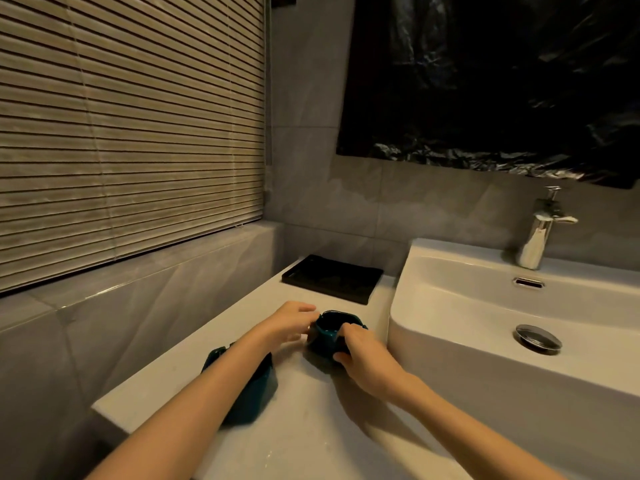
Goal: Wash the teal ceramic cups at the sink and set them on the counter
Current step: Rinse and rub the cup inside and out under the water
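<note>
A teal ceramic cup point(327, 332) stands on the white counter point(311, 427), just left of the sink point(485, 306). My right hand point(360, 355) grips its right side, fingers curled over the rim. My left hand point(289, 322) touches the cup's left rim with its fingertips; whether it pinches the rim I cannot tell. A second teal cup point(256, 393) stands nearer to me on the counter, largely hidden under my left forearm.
A black tray point(332, 278) lies at the back of the counter. The white basin has a chrome tap point(540, 230) and a drain plug point(538, 337). Slatted blinds cover the window at left; a dark plastic sheet hangs above the sink.
</note>
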The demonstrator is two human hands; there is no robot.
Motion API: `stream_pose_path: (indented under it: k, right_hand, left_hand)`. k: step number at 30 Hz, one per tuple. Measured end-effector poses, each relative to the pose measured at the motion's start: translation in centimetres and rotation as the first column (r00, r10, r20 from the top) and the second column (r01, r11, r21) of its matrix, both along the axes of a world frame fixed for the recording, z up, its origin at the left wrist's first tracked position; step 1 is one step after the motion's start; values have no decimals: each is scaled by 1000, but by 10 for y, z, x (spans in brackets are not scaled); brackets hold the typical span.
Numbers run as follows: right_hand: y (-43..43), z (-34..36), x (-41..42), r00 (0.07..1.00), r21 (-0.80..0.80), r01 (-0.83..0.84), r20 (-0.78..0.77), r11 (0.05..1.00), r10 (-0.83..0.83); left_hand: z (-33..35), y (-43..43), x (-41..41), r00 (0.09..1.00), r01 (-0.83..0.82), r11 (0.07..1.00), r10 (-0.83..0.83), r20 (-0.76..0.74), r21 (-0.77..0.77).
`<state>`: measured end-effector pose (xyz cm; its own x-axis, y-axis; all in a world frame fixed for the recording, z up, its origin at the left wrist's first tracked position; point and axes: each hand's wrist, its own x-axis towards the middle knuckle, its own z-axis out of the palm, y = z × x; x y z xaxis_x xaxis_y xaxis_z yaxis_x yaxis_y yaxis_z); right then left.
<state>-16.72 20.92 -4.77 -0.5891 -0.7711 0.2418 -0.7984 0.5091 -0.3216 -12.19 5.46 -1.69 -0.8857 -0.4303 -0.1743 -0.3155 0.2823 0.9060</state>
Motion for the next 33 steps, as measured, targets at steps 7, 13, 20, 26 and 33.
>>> stream_pose_path:
  k: [7, 13, 20, 26, 33]
  right_hand:
    - [5, 49, 10, 989, -29, -146, 1, 989, 146]
    - [39, 110, 2, 977, -114, -212, -12, 971, 212]
    - [120, 146, -41, 928, -520, 142, 367, 842, 70]
    - [196, 146, -92, 598, -263, 398, 801, 879, -30]
    - [254, 129, -130, 533, -144, 505, 828, 851, -176]
  left_hand:
    - [29, 0, 25, 996, -90, 890, 72, 57, 446]
    - [74, 13, 19, 995, -30, 740, 89, -53, 672]
    - [107, 91, -26, 989, 38, 719, 70, -127, 694]
    - [103, 165, -84, 981, 186, 695, -174, -89, 694]
    - [83, 227, -146, 935, 246, 605, -354, -20, 757]
